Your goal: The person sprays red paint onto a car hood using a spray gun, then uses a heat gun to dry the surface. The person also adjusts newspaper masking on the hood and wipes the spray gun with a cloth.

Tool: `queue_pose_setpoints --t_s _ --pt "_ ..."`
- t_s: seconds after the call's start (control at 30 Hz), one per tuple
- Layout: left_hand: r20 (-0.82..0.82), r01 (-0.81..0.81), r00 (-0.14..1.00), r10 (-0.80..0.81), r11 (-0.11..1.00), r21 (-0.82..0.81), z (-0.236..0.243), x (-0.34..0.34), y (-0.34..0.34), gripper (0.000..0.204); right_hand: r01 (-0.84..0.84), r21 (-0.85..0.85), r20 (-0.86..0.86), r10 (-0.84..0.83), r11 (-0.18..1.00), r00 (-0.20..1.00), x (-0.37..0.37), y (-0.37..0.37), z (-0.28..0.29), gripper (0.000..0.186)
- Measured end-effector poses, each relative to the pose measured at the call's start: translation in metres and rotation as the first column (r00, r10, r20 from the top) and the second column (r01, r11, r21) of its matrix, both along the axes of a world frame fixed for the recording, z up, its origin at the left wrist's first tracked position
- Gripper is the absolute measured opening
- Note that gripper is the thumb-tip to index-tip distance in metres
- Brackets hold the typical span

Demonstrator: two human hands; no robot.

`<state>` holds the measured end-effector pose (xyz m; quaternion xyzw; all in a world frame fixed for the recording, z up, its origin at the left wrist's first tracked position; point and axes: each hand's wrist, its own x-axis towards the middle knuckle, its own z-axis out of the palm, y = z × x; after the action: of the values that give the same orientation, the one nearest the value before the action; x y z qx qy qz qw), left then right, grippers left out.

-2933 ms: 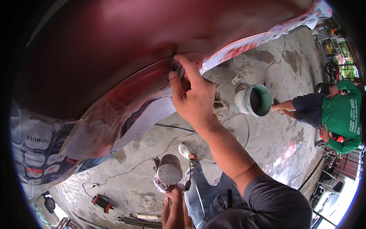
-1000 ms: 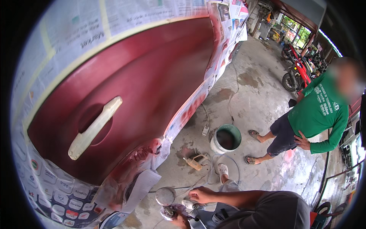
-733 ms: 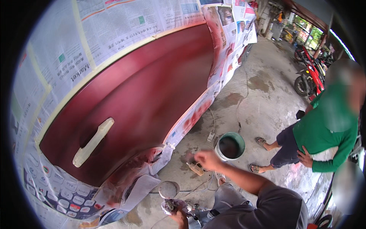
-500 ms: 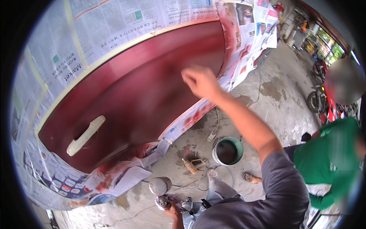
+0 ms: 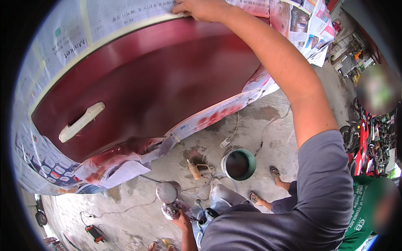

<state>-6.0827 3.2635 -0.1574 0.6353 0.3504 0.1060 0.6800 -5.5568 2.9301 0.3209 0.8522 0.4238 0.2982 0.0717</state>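
A glossy dark red car door panel (image 5: 167, 79) fills the upper left, edged with pale masking tape (image 5: 104, 37) and newspaper (image 5: 125, 14). A tape-wrapped door handle (image 5: 81, 122) stands out from it. My right hand (image 5: 199, 9) reaches across to the panel's top edge, fingers bent together at the tape; whether they pinch anything is hidden. My left hand (image 5: 182, 220), low by my waist, grips a paint spray gun (image 5: 172, 209) with a pale round cup (image 5: 167, 192) above it. The gun is some distance from the panel.
On the concrete floor stand a green bucket (image 5: 252, 165) of dark liquid, a tan tool (image 5: 193, 169) with a wire loop, and a looped hose (image 5: 209, 186). A person in green (image 5: 364, 209) is close at right. Red motorbike (image 5: 361, 150) beyond; black-orange device (image 5: 95, 234) lower left.
My right hand has moved up and left, from over the panel to its taped top edge. The left hand keeps its hold on the spray gun. The view has shifted.
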Motion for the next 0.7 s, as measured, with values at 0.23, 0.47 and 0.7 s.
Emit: queue_pose_setpoints --t_s 0.23,0.47,0.7 --pt "-0.035 -0.009 0.999 0.011 0.999 0.050 0.003 0.014 0.011 0.018 0.013 -0.310 0.022 -0.006 0.951 1.000 0.013 0.012 0.014 0.006" --pt "0.014 0.011 1.000 -0.011 1.000 -0.001 -0.014 0.010 0.032 0.017 0.078 -0.394 -0.066 -0.113 0.916 0.991 0.014 0.031 0.026 0.010" --pt "-0.034 -0.007 0.999 0.007 1.000 -0.002 -0.028 0.009 0.050 0.017 0.190 -0.343 -0.096 -0.235 0.920 0.967 0.019 0.029 0.034 0.019"
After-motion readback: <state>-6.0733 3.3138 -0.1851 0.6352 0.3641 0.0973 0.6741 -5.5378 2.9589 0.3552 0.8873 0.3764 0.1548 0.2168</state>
